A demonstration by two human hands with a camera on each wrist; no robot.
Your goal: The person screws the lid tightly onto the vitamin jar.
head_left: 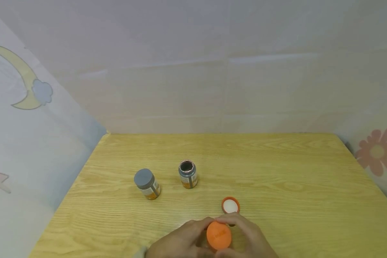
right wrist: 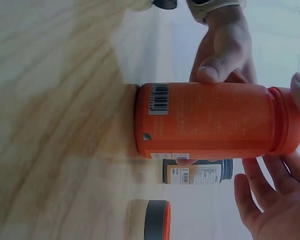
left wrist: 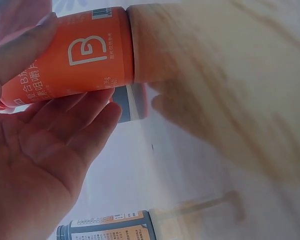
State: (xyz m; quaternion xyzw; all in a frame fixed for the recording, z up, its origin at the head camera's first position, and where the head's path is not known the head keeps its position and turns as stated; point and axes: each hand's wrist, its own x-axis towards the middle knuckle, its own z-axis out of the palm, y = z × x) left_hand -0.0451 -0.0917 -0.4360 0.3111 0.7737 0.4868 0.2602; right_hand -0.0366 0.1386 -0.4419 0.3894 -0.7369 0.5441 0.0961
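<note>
An orange bottle (head_left: 219,235) stands upright at the table's near side, between both hands. My left hand (head_left: 182,239) holds its body, with the thumb on one side and the fingers behind, as the left wrist view shows. At the top, the thumb and fingers of my right hand (head_left: 252,236) grip the orange cap (right wrist: 289,120). White lettering and a barcode (right wrist: 159,99) mark the bottle's side. Just beyond the right hand lies an upturned lid (head_left: 230,205), dark grey outside, with an orange rim and white inside.
A grey jar without a lid (head_left: 187,175) stands upright farther back, its mouth rimmed with torn foil. To its left is a similar jar (head_left: 147,184) with its grey lid on. Patterned white sheets (head_left: 167,96) enclose the wooden table (head_left: 293,186) at the back and sides.
</note>
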